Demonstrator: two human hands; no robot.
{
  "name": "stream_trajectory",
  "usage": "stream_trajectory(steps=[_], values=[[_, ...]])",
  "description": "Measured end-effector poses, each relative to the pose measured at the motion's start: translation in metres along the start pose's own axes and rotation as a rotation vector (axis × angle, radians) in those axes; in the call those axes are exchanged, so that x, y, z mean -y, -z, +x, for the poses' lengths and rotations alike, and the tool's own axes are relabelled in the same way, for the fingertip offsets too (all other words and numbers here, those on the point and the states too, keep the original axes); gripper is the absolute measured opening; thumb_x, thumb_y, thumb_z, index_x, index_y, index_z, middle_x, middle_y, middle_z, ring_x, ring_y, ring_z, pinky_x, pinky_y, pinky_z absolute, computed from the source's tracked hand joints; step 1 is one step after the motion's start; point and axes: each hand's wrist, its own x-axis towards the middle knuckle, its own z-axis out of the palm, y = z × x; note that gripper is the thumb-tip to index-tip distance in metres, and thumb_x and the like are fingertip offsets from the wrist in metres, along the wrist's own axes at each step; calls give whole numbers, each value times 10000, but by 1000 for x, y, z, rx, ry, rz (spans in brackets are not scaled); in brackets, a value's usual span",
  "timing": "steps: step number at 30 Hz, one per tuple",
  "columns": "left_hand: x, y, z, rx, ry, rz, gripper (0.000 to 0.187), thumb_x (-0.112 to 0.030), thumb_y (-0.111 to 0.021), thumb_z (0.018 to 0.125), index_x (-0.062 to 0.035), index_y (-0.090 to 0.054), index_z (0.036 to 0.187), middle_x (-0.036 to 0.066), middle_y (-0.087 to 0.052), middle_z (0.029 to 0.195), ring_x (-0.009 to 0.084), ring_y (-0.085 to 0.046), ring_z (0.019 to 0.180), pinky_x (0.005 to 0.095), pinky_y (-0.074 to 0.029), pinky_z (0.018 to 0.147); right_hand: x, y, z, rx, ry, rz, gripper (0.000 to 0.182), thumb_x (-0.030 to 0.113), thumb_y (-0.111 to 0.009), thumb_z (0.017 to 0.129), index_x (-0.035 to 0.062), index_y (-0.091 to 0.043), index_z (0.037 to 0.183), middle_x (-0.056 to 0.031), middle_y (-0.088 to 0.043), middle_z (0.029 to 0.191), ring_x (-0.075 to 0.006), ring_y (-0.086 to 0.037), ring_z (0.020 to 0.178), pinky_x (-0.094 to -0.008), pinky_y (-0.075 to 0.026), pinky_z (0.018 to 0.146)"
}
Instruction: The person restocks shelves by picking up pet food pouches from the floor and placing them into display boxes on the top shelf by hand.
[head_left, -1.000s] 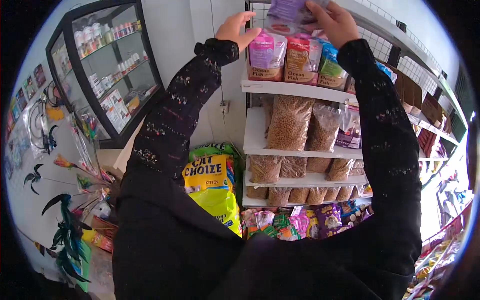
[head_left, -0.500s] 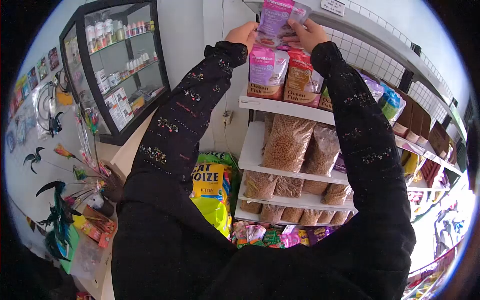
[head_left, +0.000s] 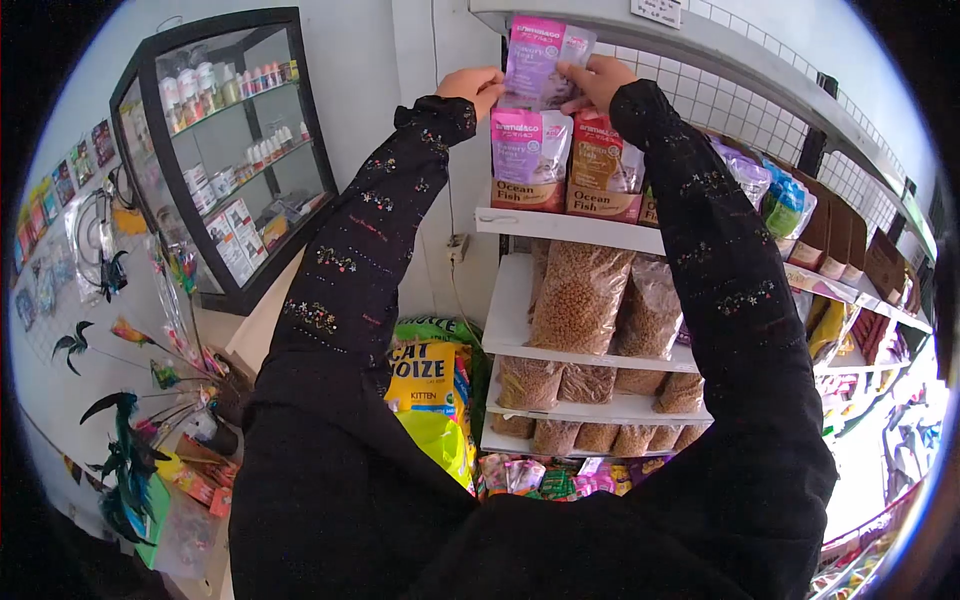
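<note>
Head view: both hands at a raised pink-and-purple pouch

A shiny pink-and-purple plastic pouch point(head_left: 538, 65) is upright above the top white shelf point(head_left: 570, 229), in front of the grey wire grid point(head_left: 700, 95). The right hand point(head_left: 598, 84) grasps it by its right side, thumb across the front. The left hand point(head_left: 474, 86) has its fingertips against the left edge; whether that grip pinches the plastic, I cannot tell.

Just below stands a matching purple pouch point(head_left: 527, 145) with a brown "Ocean Fish" panel under it, and right beside that a red-and-brown pouch point(head_left: 603, 160) above the same wording. Whether the raised pouch's base rests on anything is hidden.

On the shelf beneath, clear plastic bags of brown pellets point(head_left: 580, 300) lean side by side. Lower left sits a yellow "Kitten" sack point(head_left: 421, 378); farther left is a black-framed glass cabinet point(head_left: 240, 150) of small bottles.
</note>
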Motion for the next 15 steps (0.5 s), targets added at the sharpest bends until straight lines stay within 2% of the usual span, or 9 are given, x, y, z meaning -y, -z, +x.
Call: stream_trajectory(steps=[1,4,6,9,13,15], values=[[7,1,2,76,12,1,206,-188,-515,834,-17,-550,943,61,-596,751,114,-544,685,261,-428,645,-1,1,3,-3,0,-3,422,381,-545,814,7,-570,1008,-120,-630,859,-212,-639,639,-288,-525,538],[22,-1,-1,119,4,-151,220,-199,-544,825,-9,-568,934,46,-602,760,92,-541,693,246,-430,648,-1,2,12,54,46,-695,496,482,-547,776,18,-614,941,-139,-631,844,-239,-626,669,-329,-505,620],[23,0,-4,142,3,-227,228,-205,-558,821,-5,-577,930,38,-605,765,82,-539,697,239,-431,650,-3,2,12,52,66,-731,517,502,-544,767,15,-620,922,-142,-631,837,-246,-620,683,-336,-495,642],[20,6,-6,141,9,-148,227,-190,-588,807,-4,-590,938,38,-608,776,79,-540,718,232,-435,653,-6,5,16,46,114,-801,560,543,-538,749,7,-633,883,-147,-630,823,-261,-608,710,-351,-476,687],[8,7,-4,4,-29,-138,229,-231,-622,754,-35,-625,873,68,-618,691,148,-570,639,259,-437,593,-22,15,25,9,256,-612,541,526,-570,736,7,-631,875,-131,-629,780,-229,-603,710,-328,-477,676],[12,6,-8,53,9,-122,229,-230,-616,765,-33,-622,882,71,-613,741,140,-563,689,261,-440,624,-24,17,20,122,226,-472,502,502,-598,726,18,-634,855,-115,-621,742,-200,-587,677,-312,-470,657]])
